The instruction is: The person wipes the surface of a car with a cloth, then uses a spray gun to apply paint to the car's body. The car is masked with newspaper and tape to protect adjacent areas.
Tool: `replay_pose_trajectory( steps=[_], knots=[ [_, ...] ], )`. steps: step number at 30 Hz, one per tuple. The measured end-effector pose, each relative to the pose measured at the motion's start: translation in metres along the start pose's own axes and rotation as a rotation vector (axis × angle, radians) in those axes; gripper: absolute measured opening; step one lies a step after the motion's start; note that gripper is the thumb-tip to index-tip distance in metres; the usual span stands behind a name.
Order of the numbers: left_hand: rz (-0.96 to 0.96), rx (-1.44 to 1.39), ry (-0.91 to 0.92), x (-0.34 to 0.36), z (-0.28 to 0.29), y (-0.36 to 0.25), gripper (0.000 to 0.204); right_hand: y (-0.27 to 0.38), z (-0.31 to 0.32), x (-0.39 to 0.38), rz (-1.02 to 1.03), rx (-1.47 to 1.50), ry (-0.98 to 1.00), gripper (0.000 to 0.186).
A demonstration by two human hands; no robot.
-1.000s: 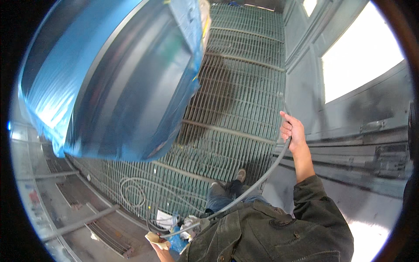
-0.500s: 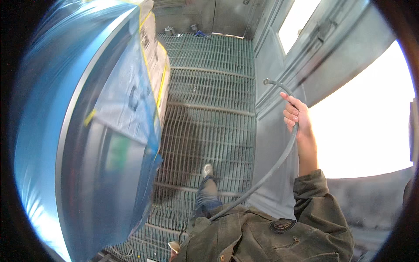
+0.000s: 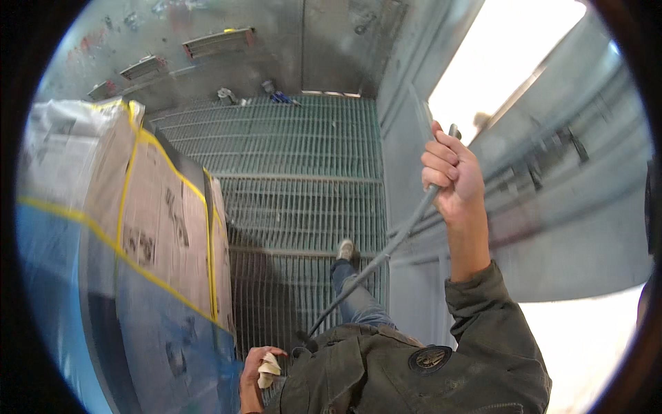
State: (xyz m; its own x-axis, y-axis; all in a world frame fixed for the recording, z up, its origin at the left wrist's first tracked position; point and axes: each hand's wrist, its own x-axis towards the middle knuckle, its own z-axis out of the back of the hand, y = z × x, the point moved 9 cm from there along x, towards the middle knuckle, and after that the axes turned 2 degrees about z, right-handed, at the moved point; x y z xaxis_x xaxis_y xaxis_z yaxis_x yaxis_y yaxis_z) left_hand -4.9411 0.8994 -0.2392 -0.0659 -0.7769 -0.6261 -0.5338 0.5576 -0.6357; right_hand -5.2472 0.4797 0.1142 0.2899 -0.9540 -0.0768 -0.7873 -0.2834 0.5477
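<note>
A grey hose [image 3: 386, 252] slants up from the front of the person's dark jacket [image 3: 414, 376] to the right hand [image 3: 449, 164], crossing in front of the one visible trouser leg [image 3: 365, 303]; its short upper end pokes out just above the fist. The right hand's fingers are curled closed around it. The left hand [image 3: 251, 366], low down beside the jacket, has its fingers bent round a crumpled cream cloth [image 3: 269, 371].

A large masked body [image 3: 165, 228] blocks the left side, wrapped in pale printed sheeting and blue film [image 3: 176, 345], with yellow tape [image 3: 123, 186] along the seams. On the right stands a grey wall [image 3: 407, 131]. Between them runs a strip of slatted floor grating [image 3: 296, 207], darkened by a shadow beside the masked body. A grey door panel [image 3: 338, 52] is set in the far wall, and a few small items lie near its foot, too small to name surely.

Counted: one hose, one cloth, two hands, one shoe [image 3: 346, 249] on the grating, one masked body. Three slotted fittings [image 3: 219, 43] sit in a row on the far wall. Two bright white panels [image 3: 500, 55] show, one at upper right, the other at lower right. Of the small items, one is blue [image 3: 283, 98] and at least two are greyish.
</note>
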Motion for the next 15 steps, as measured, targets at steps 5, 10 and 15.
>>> replay_pose_trajectory(
  steps=[5, 10, 15],
  knots=[
    [-0.013, 0.147, 0.204, 0.158, -0.130, -0.162, 0.061, 0.054, -0.025, 0.194, 0.048, 0.107, 0.115, 0.012],
    [0.083, 0.670, -0.052, 0.288, -0.219, -0.256, 0.077, 0.077, -0.061, 0.361, -0.101, 0.225, 0.234, 0.012],
    [0.087, 0.722, -0.495, 0.387, -0.215, -0.358, 0.074, 0.067, -0.088, 0.511, -0.190, 0.198, 0.295, 0.018]
  ],
)
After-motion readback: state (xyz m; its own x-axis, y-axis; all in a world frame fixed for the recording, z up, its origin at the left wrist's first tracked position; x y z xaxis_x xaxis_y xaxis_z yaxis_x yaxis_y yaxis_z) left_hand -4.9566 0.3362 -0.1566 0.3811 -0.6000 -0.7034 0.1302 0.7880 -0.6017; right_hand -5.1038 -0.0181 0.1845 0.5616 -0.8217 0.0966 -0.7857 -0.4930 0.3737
